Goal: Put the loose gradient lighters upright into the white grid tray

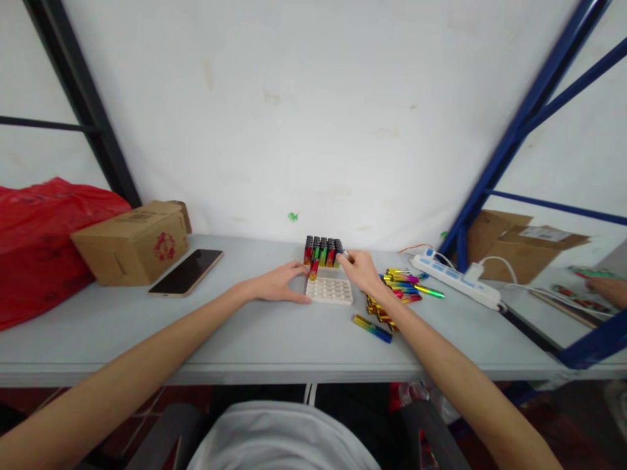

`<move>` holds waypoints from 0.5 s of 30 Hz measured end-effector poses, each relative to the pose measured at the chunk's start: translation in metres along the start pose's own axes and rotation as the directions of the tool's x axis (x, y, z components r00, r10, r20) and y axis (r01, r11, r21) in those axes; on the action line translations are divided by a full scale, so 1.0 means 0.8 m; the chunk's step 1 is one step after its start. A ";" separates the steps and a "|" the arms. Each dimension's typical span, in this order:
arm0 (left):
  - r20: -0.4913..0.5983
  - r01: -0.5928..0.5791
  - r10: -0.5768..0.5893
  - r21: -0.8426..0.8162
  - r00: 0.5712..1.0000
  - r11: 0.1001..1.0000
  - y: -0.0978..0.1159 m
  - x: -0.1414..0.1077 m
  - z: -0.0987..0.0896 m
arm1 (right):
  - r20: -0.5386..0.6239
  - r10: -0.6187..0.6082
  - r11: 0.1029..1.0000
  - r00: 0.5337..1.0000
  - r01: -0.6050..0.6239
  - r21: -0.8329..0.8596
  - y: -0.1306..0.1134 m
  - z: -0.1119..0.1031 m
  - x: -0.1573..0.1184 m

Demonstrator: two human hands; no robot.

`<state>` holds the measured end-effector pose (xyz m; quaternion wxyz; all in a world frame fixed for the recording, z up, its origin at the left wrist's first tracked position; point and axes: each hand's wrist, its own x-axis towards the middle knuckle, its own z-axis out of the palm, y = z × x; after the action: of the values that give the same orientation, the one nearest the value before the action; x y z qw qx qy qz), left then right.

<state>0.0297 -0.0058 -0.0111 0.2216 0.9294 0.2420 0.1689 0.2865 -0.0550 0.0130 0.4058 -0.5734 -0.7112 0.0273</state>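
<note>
A white tray (pixel 329 292) with rows of round holes lies on the grey table. Behind it, several upright tubes (pixel 323 251) with black tops and shiny red or green sides stand in close rows. One red-and-green tube (pixel 313 269) stands at the tray's back left corner. My left hand (pixel 279 282) rests at the tray's left side, thumb and fingers apart, thumb touching the edge. At the right end of the rows, my right hand (pixel 360 269) has its fingers closed on a small tube; the fingers hide most of it, and a silvery end shows.
Loose shiny tubes (pixel 401 281) lie in a heap by my right forearm, with a yellow-and-blue tube (pixel 373 328) nearer me. A power strip (pixel 458 279) lies right. At left are a phone (pixel 187 273), cardboard box (pixel 132 245) and red bag (pixel 44 248). Another person's hand (pixel 607 288) shows far right.
</note>
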 end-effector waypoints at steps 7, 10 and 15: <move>0.002 -0.007 0.007 0.010 1.000 1.000 -0.001 0.000 0.000 | 0.029 -0.050 0.999 0.998 0.050 0.005 -0.002 0.000 -0.004; 0.001 -0.007 0.007 0.022 1.000 1.000 -0.003 0.001 0.001 | 0.052 -0.063 0.998 0.997 0.064 -0.015 -0.002 0.001 -0.006; -0.002 -0.018 0.018 0.022 1.000 1.000 -0.002 0.001 0.001 | 0.096 -0.074 0.997 0.993 0.077 -0.029 0.001 0.003 -0.005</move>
<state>0.0299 -0.0045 -0.0124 0.2093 0.9338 0.2357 0.1692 0.2857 -0.0570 0.0085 0.3630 -0.5509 -0.7510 0.0275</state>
